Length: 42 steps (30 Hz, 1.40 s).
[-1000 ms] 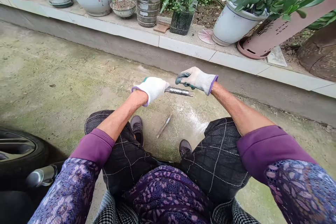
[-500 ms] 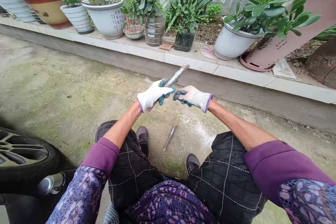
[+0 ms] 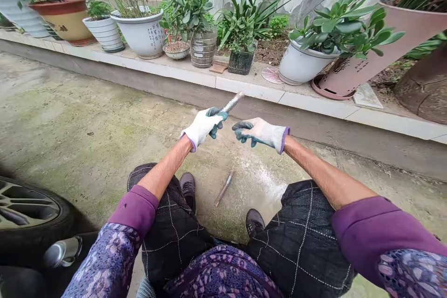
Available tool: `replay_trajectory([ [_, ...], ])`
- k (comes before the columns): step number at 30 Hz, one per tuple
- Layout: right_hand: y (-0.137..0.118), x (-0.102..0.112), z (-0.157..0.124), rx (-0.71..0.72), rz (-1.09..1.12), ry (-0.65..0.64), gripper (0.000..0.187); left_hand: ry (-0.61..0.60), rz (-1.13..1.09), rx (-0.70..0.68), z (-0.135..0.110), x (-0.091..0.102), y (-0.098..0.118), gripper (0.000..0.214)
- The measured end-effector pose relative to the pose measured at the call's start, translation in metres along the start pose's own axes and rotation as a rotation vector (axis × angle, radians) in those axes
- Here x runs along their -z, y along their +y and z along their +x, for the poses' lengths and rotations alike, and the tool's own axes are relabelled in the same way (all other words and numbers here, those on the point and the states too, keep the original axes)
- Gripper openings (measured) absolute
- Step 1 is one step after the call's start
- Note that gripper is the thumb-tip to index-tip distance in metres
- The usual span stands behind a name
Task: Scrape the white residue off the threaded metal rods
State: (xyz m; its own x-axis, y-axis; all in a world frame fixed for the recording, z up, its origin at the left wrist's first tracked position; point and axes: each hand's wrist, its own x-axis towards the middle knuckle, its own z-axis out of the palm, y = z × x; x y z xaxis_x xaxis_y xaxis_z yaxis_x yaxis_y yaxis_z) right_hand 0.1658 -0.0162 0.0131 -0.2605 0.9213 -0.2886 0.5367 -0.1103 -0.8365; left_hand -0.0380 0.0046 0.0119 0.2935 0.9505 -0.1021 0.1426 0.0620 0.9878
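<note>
My left hand [image 3: 205, 126], in a white glove with a dark green coated palm, is closed around a short rod [image 3: 233, 101]. The rod's upper part looks silvery and ridged, as if wound with wire, and its tip slants up and to the right; its lower end is hidden in the glove. A little to the right, my right hand [image 3: 260, 132], gloved the same way, has its fingers curled in toward the left hand without touching it. Whether something thin is pinched there is too small to see. A second thin stick [image 3: 224, 189] with a silvery band lies on the ground between my shoes.
Potted plants, among them a white pot [image 3: 142, 32] and a leaning pink pot [image 3: 352, 72], line a tiled ledge [image 3: 247, 89] ahead. White powder [image 3: 268, 179] marks the concrete. A car wheel [image 3: 31, 209] and a metal cup [image 3: 63, 252] are at left.
The hands have drawn slightly apart, the right one shifting a little to the right. The rod in my left hand has come lower and shows less length. The view has tilted slightly.
</note>
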Motion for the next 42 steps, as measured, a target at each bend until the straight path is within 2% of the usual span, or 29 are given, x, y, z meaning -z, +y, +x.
replay_trajectory([
  [2, 0.003, 0.010, 0.002, 0.025, -0.035, 0.050, 0.038, -0.019, 0.047, -0.011, 0.001, -0.005, -0.001, 0.016],
  [4, 0.006, 0.016, 0.002, 0.077, 0.070, 0.052, 0.043, -0.071, 0.090, -0.017, 0.001, -0.013, -0.003, 0.017],
  [7, 0.007, 0.015, 0.000, 0.167, 0.326, -0.053, 0.043, -0.160, 0.071, -0.022, 0.001, -0.028, -0.005, 0.021],
  [9, 0.009, 0.011, -0.002, 0.176, 0.415, -0.097, 0.042, -0.195, -0.009, -0.029, -0.001, -0.038, -0.003, 0.022],
  [12, 0.010, 0.010, -0.007, 0.175, 0.443, -0.113, 0.040, -0.240, -0.154, 0.001, -0.004, -0.049, 0.005, 0.017],
  [16, 0.004, 0.020, -0.021, 0.145, 0.375, -0.117, 0.040, -0.273, -0.177, 0.042, -0.009, -0.057, 0.017, 0.019],
  [18, -0.001, 0.024, -0.030, 0.108, 0.325, -0.086, 0.040, -0.279, -0.171, 0.001, -0.011, -0.060, 0.019, 0.020],
  [21, -0.005, 0.026, -0.040, 0.113, 0.297, 0.051, 0.041, -0.260, -0.121, -0.052, -0.011, -0.064, 0.021, 0.016],
  [24, -0.002, 0.025, -0.043, 0.122, 0.341, 0.186, 0.044, -0.192, -0.008, -0.069, -0.011, -0.068, 0.023, 0.015],
  [26, 0.000, 0.025, -0.045, 0.128, 0.387, 0.218, 0.043, -0.185, 0.010, -0.072, -0.012, -0.070, 0.025, 0.015],
  [28, 0.002, 0.028, -0.048, 0.174, 0.430, 0.213, 0.042, -0.249, -0.042, -0.043, -0.014, -0.069, 0.027, 0.020],
  [32, 0.000, 0.037, -0.062, 0.302, 0.510, 0.158, 0.047, -0.443, -0.057, 0.164, -0.018, -0.061, 0.030, 0.034],
  [34, 0.000, 0.041, -0.067, 0.304, 0.524, 0.141, 0.048, -0.609, 0.007, 0.221, -0.022, -0.057, 0.030, 0.037],
  [36, 0.001, 0.042, -0.068, 0.287, 0.518, 0.111, 0.048, -0.792, 0.034, 0.219, -0.025, -0.056, 0.027, 0.040],
  [37, 0.002, 0.042, -0.067, 0.281, 0.512, 0.097, 0.048, -0.841, 0.036, 0.210, -0.026, -0.056, 0.026, 0.042],
  [39, 0.004, 0.041, -0.063, 0.258, 0.483, 0.095, 0.045, -0.812, 0.056, 0.203, -0.026, -0.058, 0.022, 0.045],
  [42, 0.006, 0.037, -0.055, 0.168, 0.373, 0.198, 0.033, -0.614, 0.145, 0.198, -0.019, -0.059, 0.017, 0.044],
])
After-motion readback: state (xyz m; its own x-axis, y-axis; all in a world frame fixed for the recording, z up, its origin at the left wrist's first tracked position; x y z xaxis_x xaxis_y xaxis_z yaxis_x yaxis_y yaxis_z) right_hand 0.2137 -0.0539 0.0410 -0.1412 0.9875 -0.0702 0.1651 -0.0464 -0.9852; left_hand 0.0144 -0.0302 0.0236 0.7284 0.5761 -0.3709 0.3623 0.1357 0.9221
